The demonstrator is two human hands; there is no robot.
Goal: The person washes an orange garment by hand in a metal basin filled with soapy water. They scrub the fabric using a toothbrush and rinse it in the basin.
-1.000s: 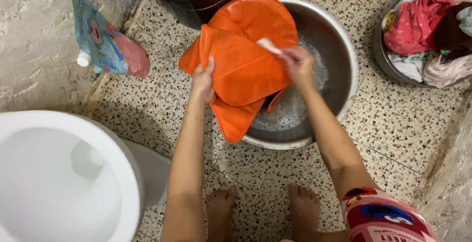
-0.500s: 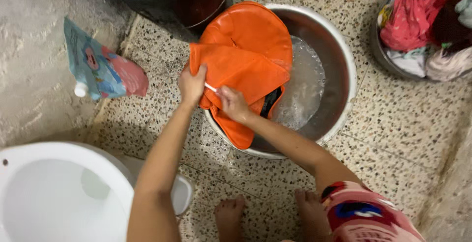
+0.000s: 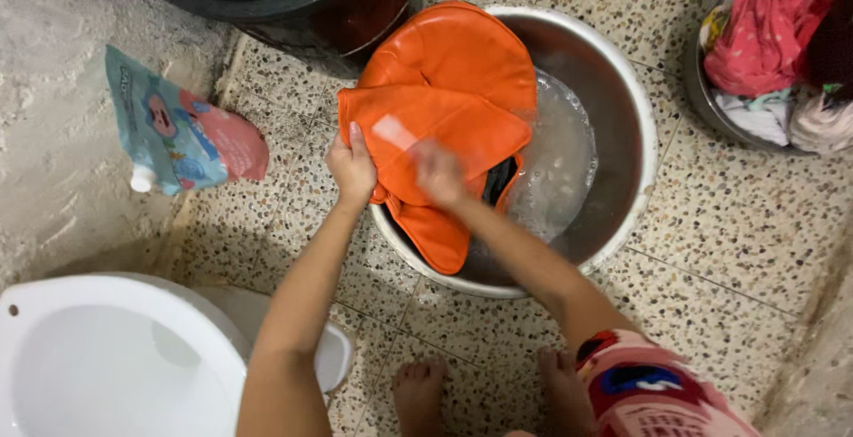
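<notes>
Scrubbing under way in a steel basin [image 3: 635,126] of soapy water, nowhere near rinsed.

Orange bag [image 3: 444,126] draped over the basin's near rim, partly wet; left hand [image 3: 352,170] clamped on its edge, right hand [image 3: 437,173] blurred on the fabric, grip impossible to tell; unwashed clothes [image 3: 773,46] heaped in another bowl.

The left hand [image 3: 353,170] grips the left edge of an orange bag [image 3: 444,117] draped over the rim of a steel basin [image 3: 635,179] of soapy water. The right hand [image 3: 440,175] — blurred — lies on the bag's front. A detergent pouch [image 3: 178,131] lies far left.
</notes>
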